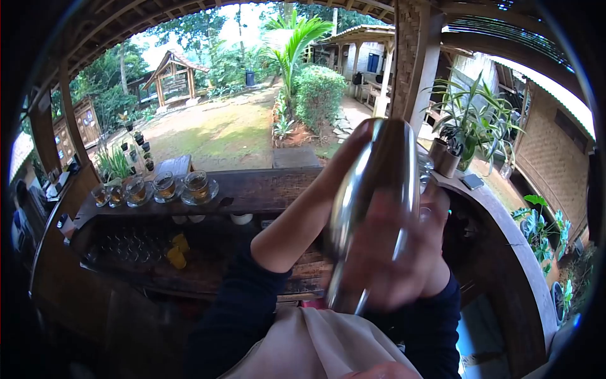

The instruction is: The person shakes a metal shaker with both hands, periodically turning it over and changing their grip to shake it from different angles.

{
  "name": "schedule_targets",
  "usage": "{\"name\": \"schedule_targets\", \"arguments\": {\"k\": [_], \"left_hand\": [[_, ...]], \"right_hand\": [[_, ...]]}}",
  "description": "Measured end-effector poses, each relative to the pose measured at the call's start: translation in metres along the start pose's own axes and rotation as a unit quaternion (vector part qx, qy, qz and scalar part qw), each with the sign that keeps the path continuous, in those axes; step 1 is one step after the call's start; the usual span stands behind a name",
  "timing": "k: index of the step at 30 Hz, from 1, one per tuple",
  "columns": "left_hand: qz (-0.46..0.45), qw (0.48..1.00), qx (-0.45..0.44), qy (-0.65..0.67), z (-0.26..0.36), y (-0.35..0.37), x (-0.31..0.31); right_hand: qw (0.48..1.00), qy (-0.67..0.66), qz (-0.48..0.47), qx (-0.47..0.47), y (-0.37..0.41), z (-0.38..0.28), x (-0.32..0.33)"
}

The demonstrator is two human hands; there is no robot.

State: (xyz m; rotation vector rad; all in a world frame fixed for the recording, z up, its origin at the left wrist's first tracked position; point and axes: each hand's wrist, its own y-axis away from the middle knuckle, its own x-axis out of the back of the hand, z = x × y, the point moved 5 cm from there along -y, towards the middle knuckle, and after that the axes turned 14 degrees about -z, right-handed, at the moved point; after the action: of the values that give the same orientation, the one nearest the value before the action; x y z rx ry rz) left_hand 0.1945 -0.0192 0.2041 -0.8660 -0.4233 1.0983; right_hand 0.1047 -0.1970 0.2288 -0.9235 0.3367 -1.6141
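Note:
A shiny metal cocktail shaker point(369, 183) stands tilted in front of my chest, blurred by motion. My right hand point(404, 256) is wrapped round its lower body, and the fingers are smeared. At its far upper end is my left hand point(360, 138), closed against the metal; most of that hand is hidden behind the shaker. Both forearms are raised over the dark wooden counter point(278, 189).
Several glass cups of amber drink on saucers point(197, 187) line the counter's left part. Below them are upturned glasses point(129, 243) and yellow pieces point(178, 251). Potted plants point(470, 120) and a phone point(471, 182) occupy the right side.

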Motion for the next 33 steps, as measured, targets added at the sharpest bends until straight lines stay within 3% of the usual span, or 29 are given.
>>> {"name": "schedule_targets", "arguments": {"k": [2,4,5,6,7,8,9,10,11,12,13,14,15,16,17,18,20,21,22,23,24,25,26,27,28,29,30,31,33], "left_hand": [[-0.124,0.978,-0.161,-0.038,0.034,0.020,-0.048],[-0.026,0.993,-0.112,0.012,0.030,0.035,-0.010],[-0.002,0.996,-0.071,0.050,0.024,0.036,0.013],[0.022,0.995,-0.030,0.089,0.021,0.037,0.029],[0.080,0.960,0.049,0.264,0.013,0.039,0.033],[0.201,0.964,0.035,0.173,0.005,0.050,0.062],[0.279,0.931,0.069,0.225,-0.027,0.077,0.122],[0.349,0.890,0.105,0.275,-0.055,0.105,0.168],[0.376,0.900,0.090,0.202,-0.021,0.100,0.121],[0.379,0.899,0.091,0.200,-0.003,0.103,0.098],[0.235,0.912,0.048,0.333,0.014,0.097,0.072],[0.086,0.887,0.000,0.453,0.035,0.097,0.042],[0.098,0.925,0.007,0.366,0.058,0.104,0.018],[0.108,0.956,0.013,0.273,0.074,0.114,0.001],[0.093,0.986,-0.058,0.125,0.085,0.122,-0.011],[-0.054,0.968,-0.239,0.058,0.103,0.115,-0.026],[0.098,0.993,-0.061,-0.021,0.098,0.173,0.042],[0.135,0.972,-0.022,0.193,0.102,0.180,0.057],[0.162,0.903,0.012,0.398,0.104,0.188,0.063],[0.333,0.941,-0.016,0.060,0.107,0.200,0.091],[0.610,0.780,0.022,0.139,0.102,0.232,0.097],[0.504,0.840,-0.027,0.197,0.111,0.225,0.087],[0.380,0.888,-0.074,0.247,0.121,0.217,0.077],[0.347,0.888,-0.131,0.271,0.121,0.231,0.090],[0.303,0.892,0.000,0.336,0.145,0.229,0.058],[0.268,0.939,0.018,0.216,0.169,0.225,0.037],[0.229,0.968,0.034,0.092,0.182,0.226,0.021],[0.087,0.979,-0.176,0.048,0.194,0.229,0.002],[0.082,0.985,-0.145,0.042,0.201,0.255,0.025]], "right_hand": [[0.962,-0.014,0.160,0.221,0.018,-0.027,-0.014],[0.982,-0.126,0.101,0.102,0.019,-0.009,-0.027],[0.975,-0.124,0.103,0.153,0.026,-0.006,-0.037],[0.977,-0.208,0.046,-0.007,0.029,0.031,-0.051],[0.941,-0.293,-0.015,-0.168,0.033,0.066,-0.076],[0.978,-0.116,0.094,-0.143,0.024,0.074,-0.096],[0.901,-0.285,0.074,-0.319,0.029,0.100,-0.127],[0.767,-0.429,0.052,-0.474,0.041,0.110,-0.155],[0.761,-0.434,0.051,-0.479,0.033,0.099,-0.154],[0.861,-0.360,0.059,-0.354,0.010,0.080,-0.138],[0.935,-0.274,0.066,-0.217,-0.014,0.055,-0.118],[0.968,-0.230,0.010,-0.100,-0.033,0.026,-0.101],[0.974,-0.217,-0.024,-0.060,-0.029,-0.008,-0.099],[0.982,-0.141,0.099,0.071,-0.036,-0.039,-0.088],[0.967,-0.074,0.105,0.219,-0.033,-0.059,-0.089],[0.965,-0.085,0.113,0.221,-0.038,-0.061,-0.098],[0.941,-0.256,0.177,0.132,-0.051,-0.051,-0.114],[0.953,-0.294,0.060,0.044,-0.060,-0.032,-0.136],[0.938,-0.336,-0.059,-0.062,-0.068,-0.002,-0.173],[0.892,-0.398,-0.029,-0.212,-0.070,0.021,-0.217],[0.816,-0.454,-0.001,-0.357,-0.073,0.024,-0.259],[0.816,-0.459,0.001,-0.351,-0.084,0.017,-0.259],[0.878,-0.410,0.046,-0.244,-0.103,0.004,-0.240],[0.921,-0.353,0.089,-0.135,-0.113,-0.017,-0.221],[0.943,-0.292,0.071,-0.140,-0.114,-0.048,-0.207],[0.943,-0.295,0.069,-0.139,-0.124,-0.059,-0.208],[0.947,-0.281,0.155,-0.034,-0.133,-0.076,-0.199],[0.932,-0.261,0.240,0.074,-0.138,-0.092,-0.192],[0.848,-0.211,0.399,0.279,-0.136,-0.117,-0.187]]}}
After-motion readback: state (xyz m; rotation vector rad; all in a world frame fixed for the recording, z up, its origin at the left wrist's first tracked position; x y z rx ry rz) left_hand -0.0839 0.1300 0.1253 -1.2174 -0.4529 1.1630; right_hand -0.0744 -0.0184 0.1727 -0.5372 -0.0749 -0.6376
